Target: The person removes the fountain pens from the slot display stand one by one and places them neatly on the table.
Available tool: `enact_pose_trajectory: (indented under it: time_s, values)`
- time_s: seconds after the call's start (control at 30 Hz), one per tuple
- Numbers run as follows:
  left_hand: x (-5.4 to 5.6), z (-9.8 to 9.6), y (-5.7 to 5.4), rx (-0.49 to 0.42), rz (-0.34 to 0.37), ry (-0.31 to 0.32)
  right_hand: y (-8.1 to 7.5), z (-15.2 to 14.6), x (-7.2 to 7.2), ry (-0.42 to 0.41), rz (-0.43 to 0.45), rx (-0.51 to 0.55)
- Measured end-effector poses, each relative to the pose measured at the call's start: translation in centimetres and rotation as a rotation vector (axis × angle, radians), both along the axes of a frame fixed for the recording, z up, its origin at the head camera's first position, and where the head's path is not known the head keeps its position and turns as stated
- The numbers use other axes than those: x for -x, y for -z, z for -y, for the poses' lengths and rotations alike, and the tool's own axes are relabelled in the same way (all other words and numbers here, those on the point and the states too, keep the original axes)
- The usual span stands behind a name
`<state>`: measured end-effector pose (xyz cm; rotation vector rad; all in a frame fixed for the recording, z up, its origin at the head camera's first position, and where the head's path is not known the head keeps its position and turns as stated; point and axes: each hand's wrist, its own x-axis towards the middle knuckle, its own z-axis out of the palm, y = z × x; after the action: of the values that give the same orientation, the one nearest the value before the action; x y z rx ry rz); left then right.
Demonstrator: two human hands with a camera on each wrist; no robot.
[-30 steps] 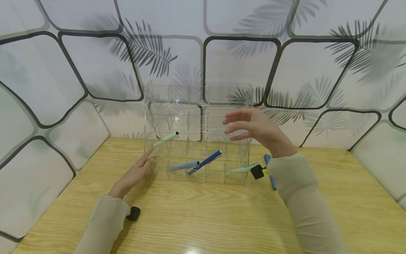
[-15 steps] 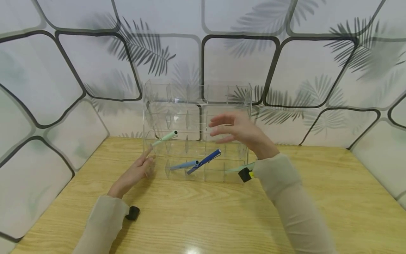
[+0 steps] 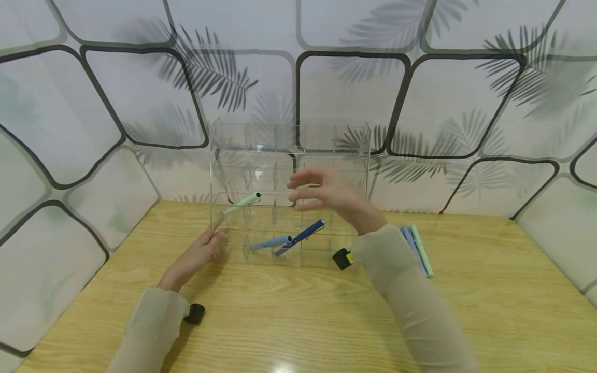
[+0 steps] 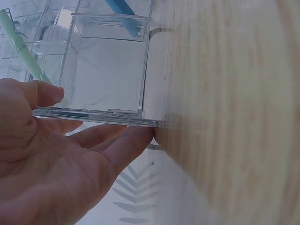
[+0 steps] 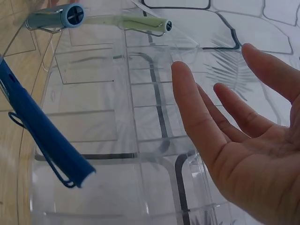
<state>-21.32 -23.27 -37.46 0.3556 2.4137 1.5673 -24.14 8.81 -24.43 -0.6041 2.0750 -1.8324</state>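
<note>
So, L hand (image 3: 200,254) has the clear rack (image 3: 274,212) by its left side: the left wrist view shows the thumb on one face & fingers on the other, pinching that side, prob. to steady it. R hand (image 3: 333,194) hovers in front of the rack, approx. mid-height, fingers spread & a bit bent, w/ nothing btwn them. In the rack, mint pen (image 3: 242,203) leans at the left, above the bottom row; lt. blue pen (image 3: 271,242) sits low, left of the rack's middle; dk. blue pen (image 3: 300,238) sits low nr. the middle, tilted up to the right. A violet-blue pen (image 3: 414,250) & a loose green pen (image 3: 422,250) lie side by side on the table (image 3: 489,290), right of the rack. I'd call the step lining up an empty R hand w/ a pen, L hand bracing. Next move prob. calls for R fingers to close on a pen's upper end, maybe the mint one, & draw it along its tilt w/o bumping the rack.
</note>
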Motion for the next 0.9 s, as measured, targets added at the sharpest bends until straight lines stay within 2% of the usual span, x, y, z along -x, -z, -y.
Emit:
enact_pose_trajectory:
  time_s: [0.33,0.9]
  values:
    - [-0.1,0.0,0.0,0.000,-0.003,0.009,0.5,2.1,0.4,0.000,0.007,-0.034]
    - [0.0,0.1,0.1,0.002,0.002,0.006,0.9,5.3,1.5,-0.081,0.015,-0.098]
